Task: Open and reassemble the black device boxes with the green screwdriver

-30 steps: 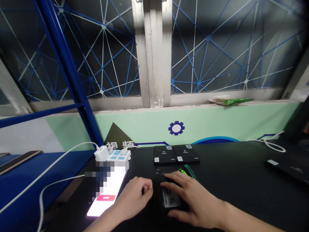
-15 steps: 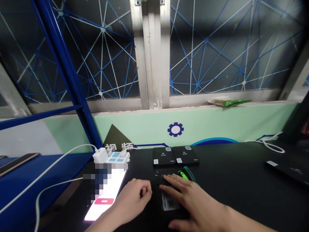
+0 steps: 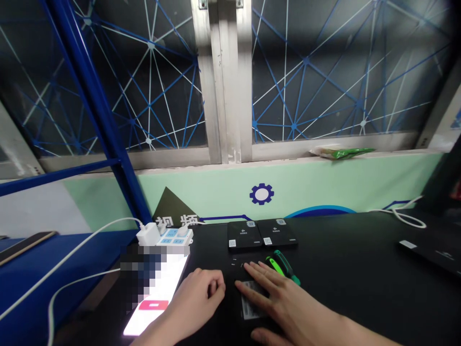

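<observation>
Holding right hand point(image 3: 279, 293) splayed, ungripped, over labelled black box point(image 3: 249, 308) near green tool point(image 3: 287, 266); left hand point(image 3: 200, 294) in loosely closed fist beside lit screen point(image 3: 173, 276)

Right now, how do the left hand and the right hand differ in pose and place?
The left hand is curled; the right hand has its fingers extended.
The left hand is left of the silver label; the right hand partly covers it from view.
Both are bare.

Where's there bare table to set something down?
Widest bare patch: black table between the green items and dark device far right. Crowded: around the right hand, labelled item beneath, black boxes beyond.
</observation>
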Demonstrator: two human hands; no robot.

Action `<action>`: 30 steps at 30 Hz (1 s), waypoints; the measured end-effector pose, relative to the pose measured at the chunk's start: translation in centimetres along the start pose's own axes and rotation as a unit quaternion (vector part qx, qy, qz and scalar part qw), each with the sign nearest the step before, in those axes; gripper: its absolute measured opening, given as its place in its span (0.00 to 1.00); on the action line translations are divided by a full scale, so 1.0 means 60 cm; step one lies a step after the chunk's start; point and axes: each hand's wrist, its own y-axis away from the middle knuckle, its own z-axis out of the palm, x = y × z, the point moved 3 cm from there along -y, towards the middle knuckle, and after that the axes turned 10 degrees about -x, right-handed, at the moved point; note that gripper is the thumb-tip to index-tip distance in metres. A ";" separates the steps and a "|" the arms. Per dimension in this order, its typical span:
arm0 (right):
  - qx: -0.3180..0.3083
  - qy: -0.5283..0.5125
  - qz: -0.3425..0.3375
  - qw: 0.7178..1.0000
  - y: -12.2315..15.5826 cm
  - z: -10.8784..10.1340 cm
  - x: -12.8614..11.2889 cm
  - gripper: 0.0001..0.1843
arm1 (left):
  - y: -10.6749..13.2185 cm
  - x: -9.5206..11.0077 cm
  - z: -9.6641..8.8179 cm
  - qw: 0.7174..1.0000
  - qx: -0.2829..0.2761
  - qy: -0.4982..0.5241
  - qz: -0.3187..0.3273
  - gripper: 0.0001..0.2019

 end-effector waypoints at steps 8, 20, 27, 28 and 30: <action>0.060 0.082 -0.031 0.994 -0.006 0.033 0.016 0.37 | 0.000 -0.001 0.002 1.000 0.008 -0.011 -0.007 0.13; 0.157 0.232 -0.055 0.958 -0.021 0.069 0.036 0.41 | 0.004 0.001 -0.001 0.999 0.007 -0.022 -0.027 0.12; 0.222 0.316 -0.059 0.921 -0.029 0.088 0.045 0.41 | 0.003 -0.004 0.003 0.999 0.003 -0.023 -0.033 0.12; 0.227 0.324 -0.059 0.917 -0.029 0.087 0.044 0.41 | 0.005 -0.004 0.003 0.999 0.005 -0.020 -0.034 0.11; 0.233 0.334 -0.058 0.911 -0.029 0.086 0.043 0.41 | 0.007 -0.005 0.003 0.999 0.002 -0.013 -0.031 0.08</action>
